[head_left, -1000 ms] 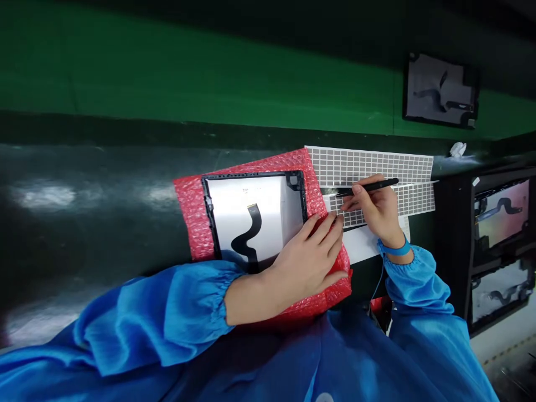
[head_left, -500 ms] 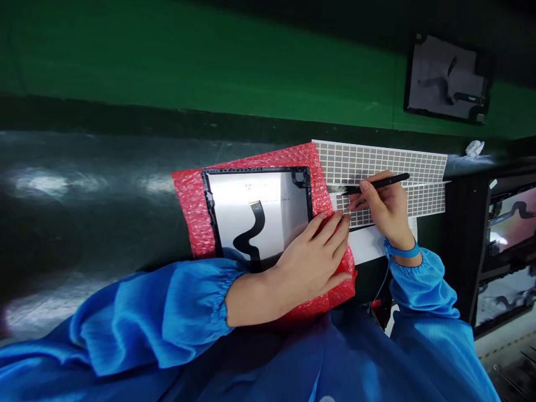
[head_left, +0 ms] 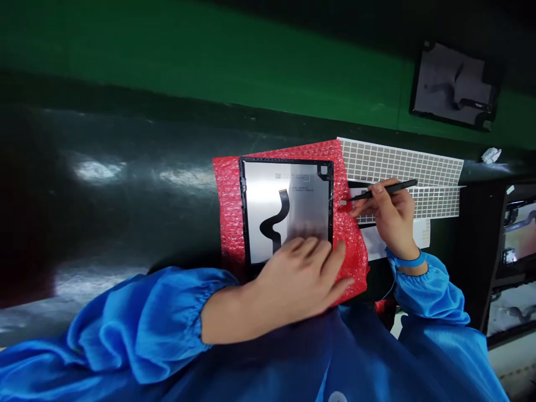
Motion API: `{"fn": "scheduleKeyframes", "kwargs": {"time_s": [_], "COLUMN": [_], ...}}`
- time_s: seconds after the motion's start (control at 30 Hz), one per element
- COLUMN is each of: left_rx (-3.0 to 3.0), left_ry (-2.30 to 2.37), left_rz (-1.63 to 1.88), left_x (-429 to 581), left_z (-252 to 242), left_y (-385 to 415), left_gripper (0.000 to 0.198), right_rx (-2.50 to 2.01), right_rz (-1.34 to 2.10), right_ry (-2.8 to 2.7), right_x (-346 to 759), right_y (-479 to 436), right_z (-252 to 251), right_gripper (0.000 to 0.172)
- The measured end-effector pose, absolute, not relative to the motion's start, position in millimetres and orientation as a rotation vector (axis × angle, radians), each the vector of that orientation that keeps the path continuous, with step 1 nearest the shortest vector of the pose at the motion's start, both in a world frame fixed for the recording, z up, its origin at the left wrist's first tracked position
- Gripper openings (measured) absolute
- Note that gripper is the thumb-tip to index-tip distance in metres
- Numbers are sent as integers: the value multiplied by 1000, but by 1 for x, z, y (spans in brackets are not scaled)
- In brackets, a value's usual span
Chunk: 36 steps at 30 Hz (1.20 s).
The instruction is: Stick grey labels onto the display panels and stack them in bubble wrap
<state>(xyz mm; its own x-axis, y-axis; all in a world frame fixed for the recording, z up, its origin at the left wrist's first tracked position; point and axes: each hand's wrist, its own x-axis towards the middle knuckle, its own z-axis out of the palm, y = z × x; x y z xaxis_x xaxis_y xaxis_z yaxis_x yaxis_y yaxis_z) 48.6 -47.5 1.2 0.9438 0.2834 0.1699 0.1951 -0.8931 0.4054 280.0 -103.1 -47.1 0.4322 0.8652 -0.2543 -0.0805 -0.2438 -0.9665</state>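
My right hand (head_left: 393,215) pinches a pair of black tweezers (head_left: 397,187). At their tip, over the red bubble wrap (head_left: 230,223), sits a small pale grey piece (head_left: 342,202) like a sticker from the sheets. My left hand (head_left: 297,273) hovers over or rests on the lower right of a display panel (head_left: 268,173); contact cannot be made out. Its fingers are loosely bent, thumb apart, with nothing visible in them. The panel has a black frame, a silvery back and a wavy black ribbon cable (head_left: 272,220). It lies on the wrap, its lower edge partly hidden by my left hand.
Sheets of small grey rectangular stickers (head_left: 389,159) lie right of the wrap, above a white paper (head_left: 422,231). Another panel (head_left: 454,84) is at the back right. Crumpled white paper (head_left: 491,155) lies near a dark rack (head_left: 494,245) holding more panels. A blue wrist strap (head_left: 408,261) circles my right wrist.
The tweezers have moved from the sticker sheet leftward to the bubble wrap, now with a small piece at the tip. My left hand has left the sheet's edge for the panel. The view has shifted.
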Motion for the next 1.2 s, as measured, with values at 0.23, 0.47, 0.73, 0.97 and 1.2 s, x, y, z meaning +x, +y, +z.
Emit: {"fn": "scheduleKeyframes", "kwargs": {"time_s": [0.23,0.47,0.73,0.97,1.2], "left_rx": [2796,2748,2760,2790,2798], "left_ry": [508,548,545,551,567], "left_rz": [126,41,92,58,19], "left_x": [40,38,39,40,43], "left_z": [-19,-16,-17,-17,-19], "left_y": [-41,-40,-40,-39,-39], "left_gripper": [54,56,55,57,67], "right_rx": [-1528,-1569,-1570,-1563,-1591], "right_rz": [1143,1170,1159,1138,1141], "right_ry": [-679,-693,-695,-720,-673], "right_x": [255,255,252,251,248], "right_y": [-101,-102,-102,-102,-102], "right_z": [-50,-51,-50,-49,-47], "right_gripper": [39,41,40,38,44]}}
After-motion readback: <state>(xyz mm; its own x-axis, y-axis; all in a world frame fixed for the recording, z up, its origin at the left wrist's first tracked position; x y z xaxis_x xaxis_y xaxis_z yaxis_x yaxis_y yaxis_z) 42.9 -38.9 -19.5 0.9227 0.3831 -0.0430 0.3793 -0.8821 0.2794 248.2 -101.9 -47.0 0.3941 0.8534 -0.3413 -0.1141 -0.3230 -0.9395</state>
